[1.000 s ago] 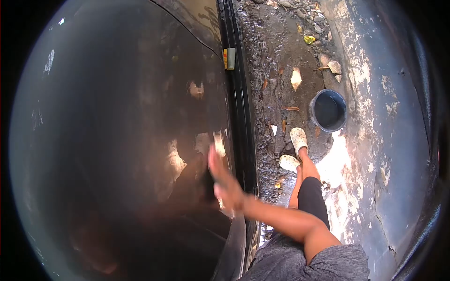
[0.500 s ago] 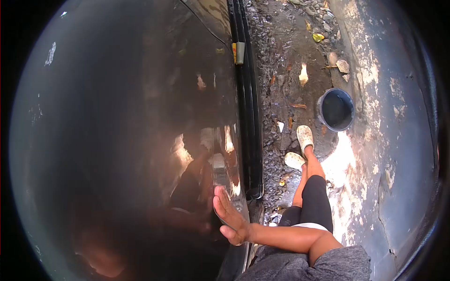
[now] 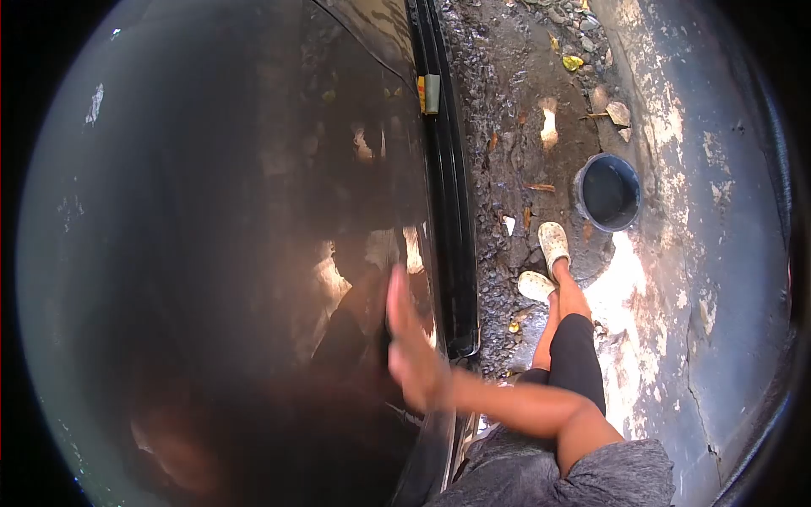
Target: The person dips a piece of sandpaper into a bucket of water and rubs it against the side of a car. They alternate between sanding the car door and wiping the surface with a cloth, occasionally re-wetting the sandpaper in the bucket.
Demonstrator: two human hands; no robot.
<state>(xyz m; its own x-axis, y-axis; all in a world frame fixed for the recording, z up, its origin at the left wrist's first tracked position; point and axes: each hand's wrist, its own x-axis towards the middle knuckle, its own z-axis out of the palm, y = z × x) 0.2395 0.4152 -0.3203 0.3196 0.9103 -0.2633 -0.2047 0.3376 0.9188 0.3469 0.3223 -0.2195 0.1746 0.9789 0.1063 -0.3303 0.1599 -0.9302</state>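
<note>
My right hand (image 3: 412, 351) is at the edge of a dark, glossy vehicle panel (image 3: 211, 211), its forearm reaching across from the right. Its fingers are stretched out together and point forward, with the palm turned towards the panel. Motion blurs the hand, and I cannot make out whether anything thin lies under the palm. Reflections of my legs and the bright ground show in the panel beside it. My left hand is out of view. Farther ahead, a small yellow and grey block (image 3: 429, 95) rests on the black trim strip (image 3: 452, 211) along the panel's edge.
A dark bucket (image 3: 579, 190) holding dark liquid stands on the wet, stony ground (image 3: 515, 160). My feet in pale clogs (image 3: 553, 243) are just short of it. A wall with peeling paint (image 3: 718, 253) runs along the right. Stones and leaves lie farther ahead.
My right hand has moved forward along the panel's edge and is now blurred. The view has shifted slightly; the bucket and the block stay in place.
</note>
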